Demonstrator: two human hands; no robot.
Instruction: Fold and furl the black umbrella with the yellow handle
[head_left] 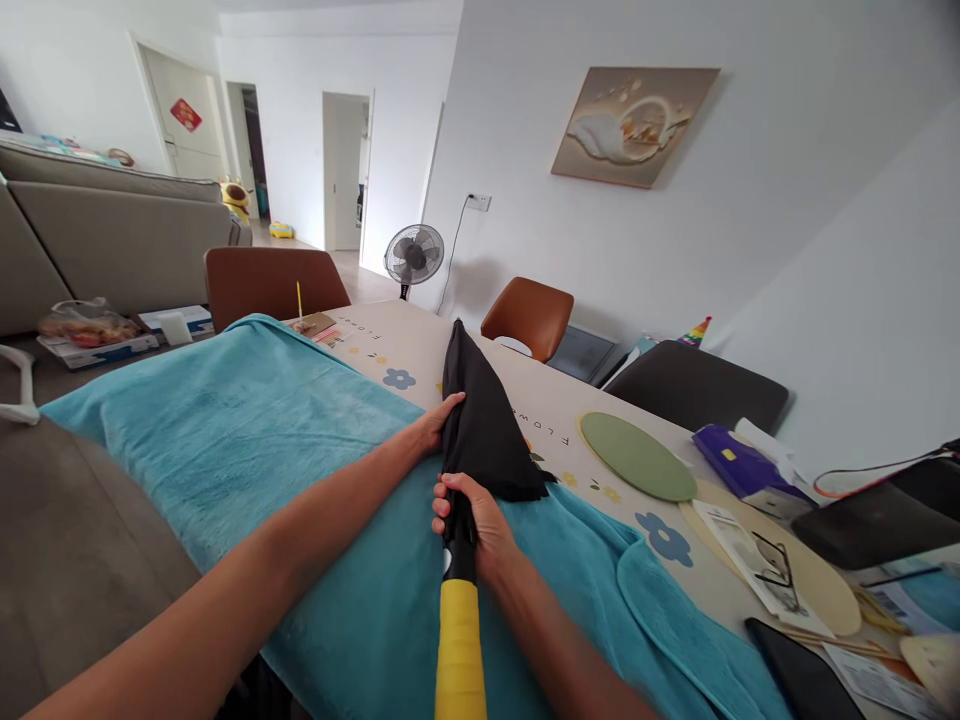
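Note:
A folded black umbrella (480, 410) with a yellow handle (459, 650) lies lengthwise on a teal towel (247, 440), tip pointing away from me. My right hand (472, 525) is wrapped around the shaft just above the yellow handle, at the base of the canopy. My left hand (435, 420) presses against the left side of the black fabric, fingers laid flat on the folds. The towel covers the near left part of the table (555, 410).
A green round mat (637, 457), a purple packet (739, 462), eyeglasses on a paper (776, 565), beige mats and black devices lie on the right. Brown chairs (529, 315) stand at the far side. A fan (414, 255) and grey sofa (112, 235) are behind.

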